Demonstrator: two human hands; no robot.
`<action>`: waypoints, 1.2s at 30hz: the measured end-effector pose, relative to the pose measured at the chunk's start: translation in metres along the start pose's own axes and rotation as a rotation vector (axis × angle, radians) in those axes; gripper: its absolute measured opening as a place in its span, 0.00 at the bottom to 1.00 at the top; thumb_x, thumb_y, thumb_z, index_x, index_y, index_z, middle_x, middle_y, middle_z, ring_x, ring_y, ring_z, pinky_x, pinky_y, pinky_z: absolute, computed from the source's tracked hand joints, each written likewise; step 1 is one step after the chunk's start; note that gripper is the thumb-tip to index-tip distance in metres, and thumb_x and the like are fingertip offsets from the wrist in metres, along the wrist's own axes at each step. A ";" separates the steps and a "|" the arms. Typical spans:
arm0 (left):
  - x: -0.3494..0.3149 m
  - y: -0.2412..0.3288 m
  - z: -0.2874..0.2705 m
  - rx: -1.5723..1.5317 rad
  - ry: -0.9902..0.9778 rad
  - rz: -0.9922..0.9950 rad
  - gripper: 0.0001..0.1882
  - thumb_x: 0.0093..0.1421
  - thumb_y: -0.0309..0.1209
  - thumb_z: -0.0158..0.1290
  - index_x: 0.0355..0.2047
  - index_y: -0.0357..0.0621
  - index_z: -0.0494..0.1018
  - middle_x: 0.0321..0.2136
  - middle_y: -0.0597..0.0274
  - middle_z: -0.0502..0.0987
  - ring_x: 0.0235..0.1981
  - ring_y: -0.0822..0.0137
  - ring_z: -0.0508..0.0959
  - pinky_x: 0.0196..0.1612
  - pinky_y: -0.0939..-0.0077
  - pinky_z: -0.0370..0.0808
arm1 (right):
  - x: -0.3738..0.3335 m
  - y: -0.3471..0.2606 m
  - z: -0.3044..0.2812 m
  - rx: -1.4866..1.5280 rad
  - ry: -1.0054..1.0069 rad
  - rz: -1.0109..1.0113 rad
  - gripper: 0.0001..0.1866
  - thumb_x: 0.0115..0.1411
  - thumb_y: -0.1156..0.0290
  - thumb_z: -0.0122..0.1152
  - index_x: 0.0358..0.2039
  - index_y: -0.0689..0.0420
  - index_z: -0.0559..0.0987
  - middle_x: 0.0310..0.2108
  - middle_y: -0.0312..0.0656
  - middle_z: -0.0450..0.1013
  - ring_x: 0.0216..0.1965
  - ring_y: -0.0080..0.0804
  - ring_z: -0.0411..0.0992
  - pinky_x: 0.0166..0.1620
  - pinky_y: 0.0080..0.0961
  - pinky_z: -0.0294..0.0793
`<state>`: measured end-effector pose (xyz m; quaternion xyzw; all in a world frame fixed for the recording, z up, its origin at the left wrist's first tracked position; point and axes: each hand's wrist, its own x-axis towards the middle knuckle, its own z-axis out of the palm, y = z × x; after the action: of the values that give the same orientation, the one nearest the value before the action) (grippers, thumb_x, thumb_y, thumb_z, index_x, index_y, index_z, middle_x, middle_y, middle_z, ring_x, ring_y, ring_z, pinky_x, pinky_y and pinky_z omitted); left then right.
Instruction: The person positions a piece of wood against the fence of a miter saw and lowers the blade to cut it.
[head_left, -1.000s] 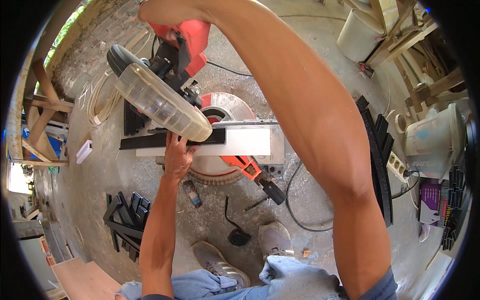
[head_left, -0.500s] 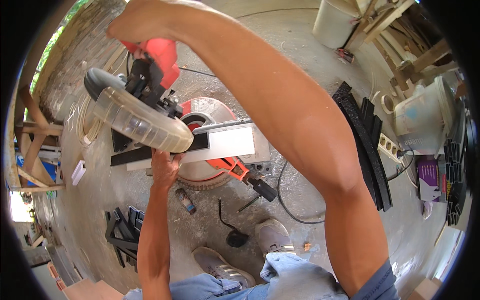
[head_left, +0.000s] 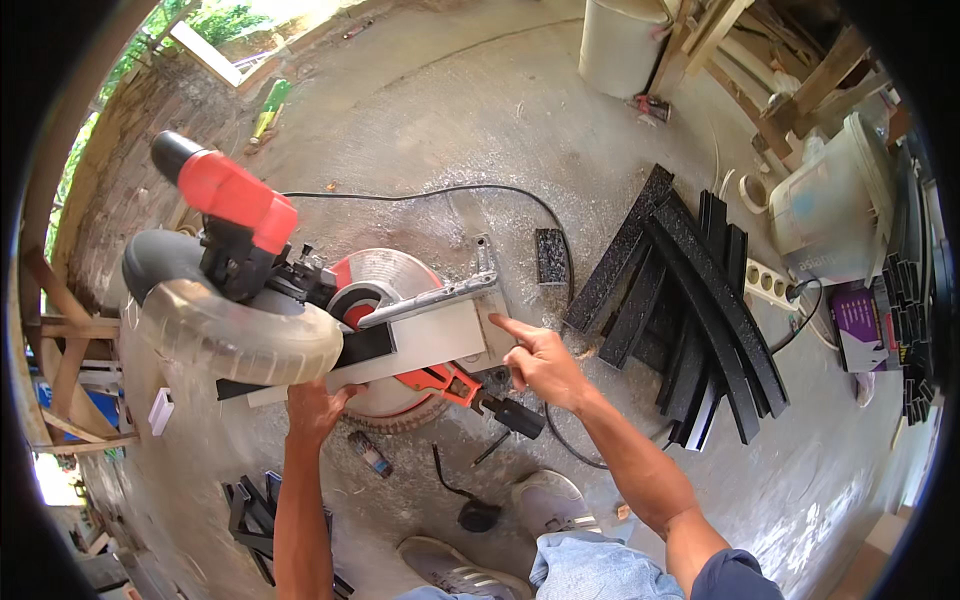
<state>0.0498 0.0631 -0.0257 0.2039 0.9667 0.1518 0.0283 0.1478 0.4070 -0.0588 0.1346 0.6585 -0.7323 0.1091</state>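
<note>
A red and black mitre saw (head_left: 238,200) stands on the floor, its ribbed clear guard (head_left: 235,330) to the left of its round table. Along the metal fence lies a flat white board (head_left: 438,338), with a black strip (head_left: 370,346) on it, partly hidden by the guard. My left hand (head_left: 314,408) is closed on the board's near edge, below the guard; its fingertips are hidden. At the board's right end is my right hand (head_left: 548,366), holding nothing. Its index finger stretches out to the board's end; the other fingers are curled.
Black channel strips (head_left: 700,300) lie piled on the right, beside a power strip (head_left: 768,284) and a bucket (head_left: 830,215). A short black offcut (head_left: 550,257) lies behind the saw base. Near my shoes are a tape measure (head_left: 479,515) and a cable (head_left: 590,462).
My right hand has come off the saw handle and down to the board's right end. The saw head now stands without a hand on it. My left hand stays at the board.
</note>
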 end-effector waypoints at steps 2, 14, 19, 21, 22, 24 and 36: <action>0.000 0.001 0.002 0.014 -0.008 0.002 0.37 0.37 0.37 0.75 0.46 0.34 0.72 0.43 0.44 0.76 0.48 0.42 0.75 0.53 0.53 0.70 | 0.013 -0.003 0.004 -0.065 -0.041 0.042 0.32 0.59 0.77 0.48 0.67 0.58 0.67 0.19 0.32 0.69 0.17 0.17 0.68 0.23 0.21 0.69; -0.009 -0.013 0.000 0.077 -0.043 0.041 0.34 0.45 0.33 0.72 0.50 0.34 0.71 0.46 0.44 0.76 0.51 0.42 0.74 0.56 0.55 0.69 | -0.001 -0.022 -0.036 -0.390 -0.496 0.375 0.13 0.59 0.72 0.49 0.31 0.65 0.82 0.16 0.42 0.76 0.19 0.24 0.75 0.28 0.28 0.73; -0.009 -0.011 0.000 0.082 -0.049 0.045 0.34 0.46 0.30 0.71 0.52 0.35 0.70 0.49 0.43 0.75 0.53 0.43 0.73 0.58 0.55 0.68 | 0.017 -0.018 -0.018 -0.317 -0.010 -0.049 0.22 0.60 0.72 0.54 0.55 0.62 0.76 0.17 0.40 0.76 0.21 0.20 0.72 0.29 0.26 0.72; -0.010 -0.016 0.003 0.103 -0.046 0.074 0.34 0.47 0.29 0.70 0.53 0.34 0.69 0.49 0.43 0.75 0.53 0.43 0.73 0.58 0.55 0.68 | 0.023 -0.012 -0.015 -0.482 0.018 -0.111 0.34 0.56 0.71 0.58 0.65 0.62 0.67 0.17 0.43 0.74 0.20 0.25 0.70 0.30 0.28 0.73; -0.010 -0.014 0.002 0.104 -0.041 0.076 0.34 0.47 0.29 0.70 0.53 0.34 0.69 0.49 0.43 0.75 0.53 0.43 0.73 0.58 0.55 0.68 | 0.023 -0.011 -0.012 -0.483 0.020 -0.117 0.34 0.56 0.71 0.58 0.65 0.62 0.67 0.17 0.43 0.74 0.20 0.25 0.70 0.30 0.28 0.73; -0.009 -0.009 -0.001 0.042 -0.061 0.034 0.34 0.47 0.28 0.70 0.54 0.34 0.70 0.49 0.44 0.75 0.52 0.43 0.74 0.57 0.55 0.69 | 0.021 -0.009 -0.006 -0.516 -0.015 -0.069 0.35 0.55 0.71 0.57 0.65 0.63 0.67 0.18 0.45 0.74 0.19 0.28 0.70 0.30 0.28 0.73; -0.013 -0.005 0.014 -0.076 0.066 -0.041 0.35 0.44 0.33 0.74 0.52 0.37 0.73 0.42 0.51 0.79 0.48 0.47 0.77 0.53 0.56 0.72 | -0.007 0.028 0.017 -0.573 0.275 -0.256 0.24 0.53 0.58 0.73 0.48 0.55 0.80 0.21 0.42 0.77 0.20 0.42 0.76 0.27 0.38 0.73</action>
<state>0.0611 0.0575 -0.0409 0.1776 0.9647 0.1943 0.0071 0.1626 0.3865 -0.0812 0.1122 0.8576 -0.5004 -0.0404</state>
